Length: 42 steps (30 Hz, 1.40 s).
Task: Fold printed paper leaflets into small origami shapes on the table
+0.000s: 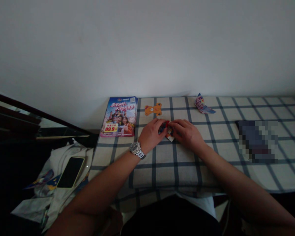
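Observation:
My left hand (pixel 151 134), with a silver watch (pixel 137 149) on its wrist, and my right hand (pixel 186 132) meet over the checked tablecloth (pixel 177 164). Between their pinched fingers is a small piece of folded coloured paper (pixel 169 131), red and blue with a white corner showing below. Both hands grip it and press it against the cloth. Most of the paper is hidden by my fingers.
A colourful flyer (pixel 119 116) lies at the table's far left, an orange bear-shaped cutout (pixel 153 109) beside it. A crumpled folded paper (pixel 202 105) sits at the back. A dark blurred object (pixel 258 141) lies right. A phone (pixel 70 172) rests on clothes lower left.

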{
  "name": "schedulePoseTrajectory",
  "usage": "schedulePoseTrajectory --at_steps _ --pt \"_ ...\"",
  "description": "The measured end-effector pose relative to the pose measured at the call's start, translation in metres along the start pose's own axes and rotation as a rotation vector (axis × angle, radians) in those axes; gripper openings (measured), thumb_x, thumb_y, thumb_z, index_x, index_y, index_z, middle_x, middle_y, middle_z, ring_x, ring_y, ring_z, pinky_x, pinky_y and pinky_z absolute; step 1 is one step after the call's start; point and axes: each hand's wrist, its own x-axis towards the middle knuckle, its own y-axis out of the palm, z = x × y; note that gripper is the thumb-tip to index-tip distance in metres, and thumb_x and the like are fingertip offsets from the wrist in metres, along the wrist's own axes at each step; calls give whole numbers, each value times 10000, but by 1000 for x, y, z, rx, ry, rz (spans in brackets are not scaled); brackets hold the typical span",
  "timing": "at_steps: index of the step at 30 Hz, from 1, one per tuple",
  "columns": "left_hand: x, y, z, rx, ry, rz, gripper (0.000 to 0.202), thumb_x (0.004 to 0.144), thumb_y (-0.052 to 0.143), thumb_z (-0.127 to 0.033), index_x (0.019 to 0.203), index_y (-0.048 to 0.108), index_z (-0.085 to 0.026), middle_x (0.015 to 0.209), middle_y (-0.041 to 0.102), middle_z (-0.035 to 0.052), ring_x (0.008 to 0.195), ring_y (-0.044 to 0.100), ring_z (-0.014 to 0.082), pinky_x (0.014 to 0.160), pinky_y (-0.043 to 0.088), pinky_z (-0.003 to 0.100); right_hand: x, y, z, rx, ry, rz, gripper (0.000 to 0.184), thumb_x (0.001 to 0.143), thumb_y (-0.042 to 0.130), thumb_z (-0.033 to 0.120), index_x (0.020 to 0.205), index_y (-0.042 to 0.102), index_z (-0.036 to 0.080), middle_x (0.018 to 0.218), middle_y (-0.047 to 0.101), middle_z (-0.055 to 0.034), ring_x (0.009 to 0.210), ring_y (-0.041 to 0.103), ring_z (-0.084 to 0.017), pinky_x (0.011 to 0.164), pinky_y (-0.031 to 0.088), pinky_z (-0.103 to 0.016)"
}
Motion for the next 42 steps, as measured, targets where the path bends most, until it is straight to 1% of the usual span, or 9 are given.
schedulePoseTrajectory --at_steps 8,17,20,25,27,34,40,42 --pt "0 -2 -3 7 -8 20 240 991 654 -234 1230 644 -223 1121 689 49 994 693 200 891 576 333 1 0 3 0 13 26 283 989 586 161 1246 683 233 1256 684 -125 1086 658 -298 940 578 -474" --pt "0 -2 -2 13 -4 29 254 987 659 -238 1240 648 -224 1124 690 49 1008 688 207 891 575 336 0 0 1 32 -20 26 293 1036 574 244 1311 673 243 1314 709 -108 1127 665 -296 968 575 -490" --pt "0 -2 -2 7 -3 22 256 981 663 -224 1237 649 -219 1119 689 48 1007 686 207 889 573 337 0 -1 1 32 -22 29 290 1042 567 250 1314 667 228 1300 722 -107 1138 665 -296 979 573 -490" --pt "0 -3 -2 12 -16 25 234 989 662 -247 1222 652 -226 1110 689 50 1002 690 205 886 573 336 0 0 0 7 -15 23 234 1037 575 260 1228 705 227 1266 716 -116 1085 669 -292 937 585 -484" --pt "-1 -3 -2 11 -16 26 232 992 660 -254 1222 650 -223 1119 687 53 1012 691 206 893 572 337 0 0 0 9 -18 16 232 1036 580 274 1222 711 229 1263 713 -119 1073 671 -291 927 589 -482" --pt "-1 -4 -3 26 -12 34 233 1008 648 -294 1233 660 -236 1123 685 48 997 692 199 871 570 329 -1 -2 -4 139 -14 -10 195 1037 585 243 1178 719 238 1233 749 -95 1120 690 -275 986 586 -485" --pt "0 -5 -3 34 22 50 190 1037 616 -358 1138 709 -228 1099 676 42 972 684 190 841 565 328 -3 0 -11 145 0 -46 162 1029 596 273 1072 742 217 1209 716 -127 1098 689 -273 966 588 -474" --pt "-1 -5 -3 43 36 54 194 1042 607 -355 1137 712 -223 1108 672 43 976 679 190 843 566 332 -3 -1 -11 166 20 -50 154 1029 595 268 1062 737 219 1190 711 -121 1082 688 -265 961 587 -460"
